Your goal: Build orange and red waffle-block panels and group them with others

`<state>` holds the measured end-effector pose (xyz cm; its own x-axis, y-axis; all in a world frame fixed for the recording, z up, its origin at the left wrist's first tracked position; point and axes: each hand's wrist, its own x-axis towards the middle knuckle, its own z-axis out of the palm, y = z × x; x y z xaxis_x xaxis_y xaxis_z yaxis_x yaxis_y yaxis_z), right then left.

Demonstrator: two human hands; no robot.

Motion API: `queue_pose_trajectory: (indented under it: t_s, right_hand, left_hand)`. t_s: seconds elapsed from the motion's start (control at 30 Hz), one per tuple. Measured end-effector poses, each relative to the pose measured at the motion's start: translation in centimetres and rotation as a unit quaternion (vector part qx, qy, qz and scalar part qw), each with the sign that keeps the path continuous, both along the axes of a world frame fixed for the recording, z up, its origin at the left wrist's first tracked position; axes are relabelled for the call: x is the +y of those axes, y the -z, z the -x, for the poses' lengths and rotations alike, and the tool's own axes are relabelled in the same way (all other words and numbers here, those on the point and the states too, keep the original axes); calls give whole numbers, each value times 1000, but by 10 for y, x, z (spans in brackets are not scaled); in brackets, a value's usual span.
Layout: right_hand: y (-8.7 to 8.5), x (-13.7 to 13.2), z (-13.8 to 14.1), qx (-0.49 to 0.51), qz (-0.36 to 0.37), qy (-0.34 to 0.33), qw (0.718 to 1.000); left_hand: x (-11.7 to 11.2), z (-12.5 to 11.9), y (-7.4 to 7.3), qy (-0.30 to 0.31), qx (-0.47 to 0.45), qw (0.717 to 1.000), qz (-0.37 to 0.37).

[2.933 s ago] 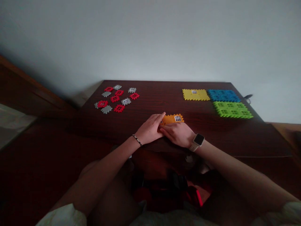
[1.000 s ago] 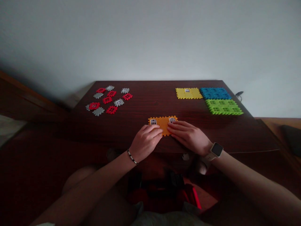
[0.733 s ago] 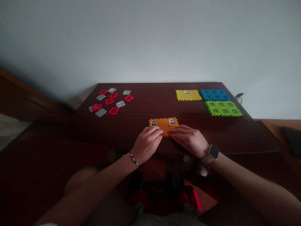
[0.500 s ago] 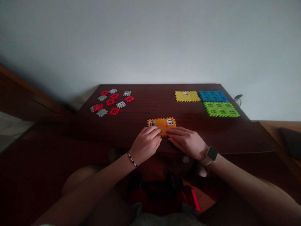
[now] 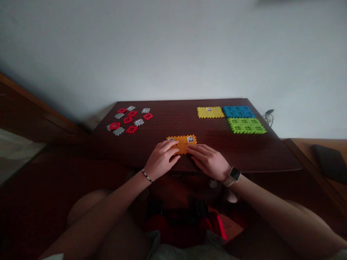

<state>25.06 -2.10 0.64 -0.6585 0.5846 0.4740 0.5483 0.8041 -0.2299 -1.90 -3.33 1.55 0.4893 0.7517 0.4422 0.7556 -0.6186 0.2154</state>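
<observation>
Right hand [image 5: 210,161] on orange panel [image 5: 182,143]

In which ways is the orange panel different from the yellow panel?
The orange panel shows two white windows; the yellow panel shows one.
The left hand and right hand touch the orange panel; neither touches the yellow panel.
The orange panel is nearer the person; the yellow panel is farther back.
Both have toothed edges.

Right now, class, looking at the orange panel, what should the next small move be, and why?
Probably lift the left grip slightly off the orange panel: it partly covers the left white window, so how that one sits cannot be checked, while the right white window shows whole.
</observation>
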Motion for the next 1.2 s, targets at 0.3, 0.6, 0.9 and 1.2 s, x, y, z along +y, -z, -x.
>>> queue_pose_trajectory:
  t_s: [0.3,0.6,0.9,1.2]
  right_hand:
    - [-5,13,-16,7,49,111,993]
    - [-6,8,-27,-11,72,121,990]
    - [-10,6,-31,-27,75,110,991]
    - [-12,7,-26,-58,72,102,990]
  left_hand:
    - [36,-2,-2,21,37,994,104]
    - [65,0,5,45,41,982,179]
    - [79,3,1,56,62,981,174]
    - [86,-7,-12,51,115,979,161]
